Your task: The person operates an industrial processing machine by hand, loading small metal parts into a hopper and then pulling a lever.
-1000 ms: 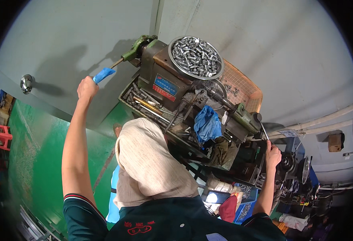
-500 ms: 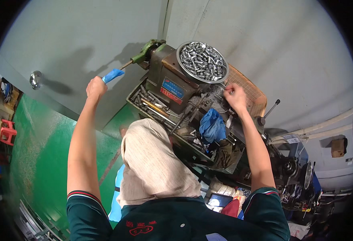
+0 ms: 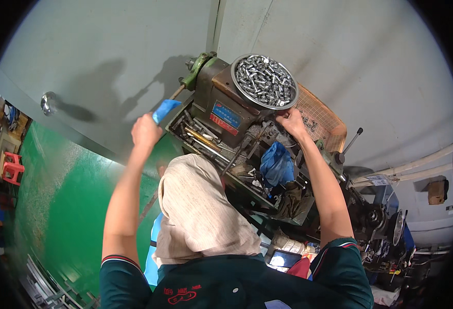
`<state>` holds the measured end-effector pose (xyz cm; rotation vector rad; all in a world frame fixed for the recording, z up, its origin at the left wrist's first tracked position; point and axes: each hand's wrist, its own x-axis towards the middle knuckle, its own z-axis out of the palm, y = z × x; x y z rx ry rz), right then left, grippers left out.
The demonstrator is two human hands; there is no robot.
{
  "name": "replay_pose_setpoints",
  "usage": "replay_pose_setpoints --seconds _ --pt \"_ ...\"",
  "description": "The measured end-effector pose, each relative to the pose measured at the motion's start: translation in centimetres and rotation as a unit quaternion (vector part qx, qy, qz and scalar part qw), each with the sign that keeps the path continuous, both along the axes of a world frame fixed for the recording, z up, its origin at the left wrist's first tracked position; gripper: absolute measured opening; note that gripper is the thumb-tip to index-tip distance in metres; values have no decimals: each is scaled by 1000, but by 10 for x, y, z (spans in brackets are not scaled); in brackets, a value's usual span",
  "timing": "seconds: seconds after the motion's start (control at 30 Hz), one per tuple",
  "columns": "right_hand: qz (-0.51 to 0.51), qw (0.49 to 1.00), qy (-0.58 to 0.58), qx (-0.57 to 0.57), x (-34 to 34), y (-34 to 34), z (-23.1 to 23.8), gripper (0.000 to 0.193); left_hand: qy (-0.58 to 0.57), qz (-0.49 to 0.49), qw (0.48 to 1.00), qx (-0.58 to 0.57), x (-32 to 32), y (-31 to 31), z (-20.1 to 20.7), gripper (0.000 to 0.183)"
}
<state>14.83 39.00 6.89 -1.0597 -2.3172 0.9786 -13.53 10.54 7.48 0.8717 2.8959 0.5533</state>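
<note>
My left hand is wrapped round the blue-covered handle of a lever, which runs to a green bracket at the left end of a small bench lathe. At the lathe's working end, just below the rim of a metal bowl, my right hand has its fingers pinched together. Whatever they hold is hidden. The bowl sits on top of the lathe, heaped with small shiny metal parts. A crumpled blue cloth lies near my right forearm.
An orange mesh basket with some small parts stands right of the bowl. The tray below the lathe holds rods and tools. A black-knobbed lever sticks up at the right. A beige cloth covers my lap; a grey wall stands behind.
My left hand has moved right and slightly down, the lever handle swinging with it. My right hand has shifted left, in closer under the bowl, and the view has moved slightly.
</note>
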Motion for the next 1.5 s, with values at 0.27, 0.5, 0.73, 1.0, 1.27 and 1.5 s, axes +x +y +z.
replay_pose_setpoints --seconds 0.27,0.5,0.73,1.0,1.27,1.5 --pt "35 997 -72 4 4 4 21 15 -6 11 1000 17 2 -3 -1 21" --pt "-204 923 -41 325 25 10 62 12 -8 13 1000 14 0 0 0 20" --pt "49 979 -44 195 -19 -46 122 21 2 7 1000 17 -6 -2 -9 22" --pt "54 983 -143 104 -32 -38 128 24 -5 11 1000 24 -2 -1 -3 19" --pt "93 984 -140 65 -34 -29 123 21 -18 18 1000 18 -1 -2 0 20" --pt "135 990 -19 33 -13 -23 139 16 -13 16 1000 17 -1 -2 -2 21"
